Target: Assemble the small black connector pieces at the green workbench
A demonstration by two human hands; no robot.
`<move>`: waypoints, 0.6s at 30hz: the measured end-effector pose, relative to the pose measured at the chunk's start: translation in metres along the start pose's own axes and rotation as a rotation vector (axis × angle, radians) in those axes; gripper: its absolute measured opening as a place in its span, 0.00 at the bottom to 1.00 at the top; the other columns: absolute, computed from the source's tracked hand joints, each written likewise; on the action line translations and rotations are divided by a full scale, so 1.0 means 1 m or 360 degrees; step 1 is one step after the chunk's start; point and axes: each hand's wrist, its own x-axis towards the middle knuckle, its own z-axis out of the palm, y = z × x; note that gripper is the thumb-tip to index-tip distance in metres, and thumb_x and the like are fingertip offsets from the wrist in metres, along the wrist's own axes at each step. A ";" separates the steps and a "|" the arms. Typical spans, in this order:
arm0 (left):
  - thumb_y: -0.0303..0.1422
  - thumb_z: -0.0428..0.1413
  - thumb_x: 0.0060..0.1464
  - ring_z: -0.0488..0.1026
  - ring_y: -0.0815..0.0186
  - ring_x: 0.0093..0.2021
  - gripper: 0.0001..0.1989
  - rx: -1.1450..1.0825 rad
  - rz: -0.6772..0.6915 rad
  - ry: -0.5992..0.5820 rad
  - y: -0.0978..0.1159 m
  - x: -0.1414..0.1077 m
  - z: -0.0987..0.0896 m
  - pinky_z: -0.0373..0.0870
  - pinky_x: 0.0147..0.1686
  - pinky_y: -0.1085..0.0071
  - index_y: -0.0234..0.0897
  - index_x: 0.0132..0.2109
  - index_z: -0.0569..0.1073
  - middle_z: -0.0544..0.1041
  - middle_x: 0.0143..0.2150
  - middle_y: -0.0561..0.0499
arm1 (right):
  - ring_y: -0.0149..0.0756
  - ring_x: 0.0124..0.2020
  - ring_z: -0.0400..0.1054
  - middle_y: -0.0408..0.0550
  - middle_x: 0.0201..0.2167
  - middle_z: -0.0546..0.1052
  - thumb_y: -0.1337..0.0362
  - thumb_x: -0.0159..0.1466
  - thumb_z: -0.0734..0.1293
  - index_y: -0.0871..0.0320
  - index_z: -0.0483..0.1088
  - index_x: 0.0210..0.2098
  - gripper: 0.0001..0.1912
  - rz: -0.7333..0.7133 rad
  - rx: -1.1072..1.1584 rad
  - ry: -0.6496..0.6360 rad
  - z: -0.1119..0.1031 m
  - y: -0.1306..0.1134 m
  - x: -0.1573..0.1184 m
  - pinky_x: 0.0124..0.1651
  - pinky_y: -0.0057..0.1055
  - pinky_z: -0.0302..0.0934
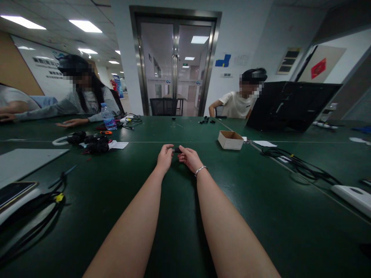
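Observation:
Over the middle of the green table (179, 193), a small dark piece (177, 150) spans the gap between my hands. It is too small to tell its kind. The right end is pinched between the thumb and fingers of my right hand (189, 157), which wears a silver bangle (201, 170) at the wrist. My left hand (164, 158) is closed at the other end, where its fingers partly cover a thin tip. Both hands are close together, just above the tabletop or resting on it; I cannot tell which.
An open cardboard box (231, 140) stands to the right, beside cables (301, 162) and a power strip (353, 199). On the left lie black bundled parts (97, 143), a bottle (108, 117), a phone (17, 193) and looped cables (55, 204). A monitor (290, 106) and seated people are beyond.

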 end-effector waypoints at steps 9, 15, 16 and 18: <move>0.27 0.50 0.53 0.62 0.74 0.21 0.10 -0.0052 -0.0037 0.0017 0.003 -0.001 0.001 0.58 0.20 0.79 0.35 0.43 0.69 0.67 0.26 0.54 | 0.28 0.17 0.65 0.47 0.18 0.71 0.55 0.53 0.76 0.62 0.66 0.27 0.19 0.0007 0.0007 0.0001 0.001 0.000 -0.001 0.20 0.22 0.62; 0.28 0.48 0.55 0.62 0.73 0.21 0.09 -0.0072 -0.0066 -0.0011 0.006 -0.002 0.001 0.58 0.20 0.79 0.34 0.43 0.69 0.66 0.24 0.55 | 0.28 0.18 0.65 0.47 0.18 0.72 0.56 0.54 0.75 0.62 0.66 0.27 0.18 0.0023 0.0012 0.0005 0.001 -0.001 -0.001 0.20 0.22 0.62; 0.27 0.48 0.54 0.63 0.73 0.22 0.10 -0.0070 -0.0069 -0.0003 0.006 -0.002 0.001 0.58 0.20 0.79 0.34 0.43 0.69 0.67 0.25 0.54 | 0.28 0.18 0.65 0.47 0.18 0.72 0.56 0.54 0.75 0.62 0.66 0.27 0.18 0.0024 0.0011 0.0009 0.001 -0.002 -0.001 0.20 0.22 0.62; 0.26 0.48 0.53 0.64 0.72 0.23 0.11 -0.0070 -0.0093 0.0007 0.007 -0.002 0.001 0.59 0.21 0.79 0.34 0.43 0.70 0.68 0.26 0.54 | 0.28 0.18 0.65 0.47 0.18 0.72 0.56 0.54 0.75 0.62 0.66 0.27 0.18 0.0026 0.0009 0.0011 0.001 -0.001 -0.001 0.20 0.22 0.62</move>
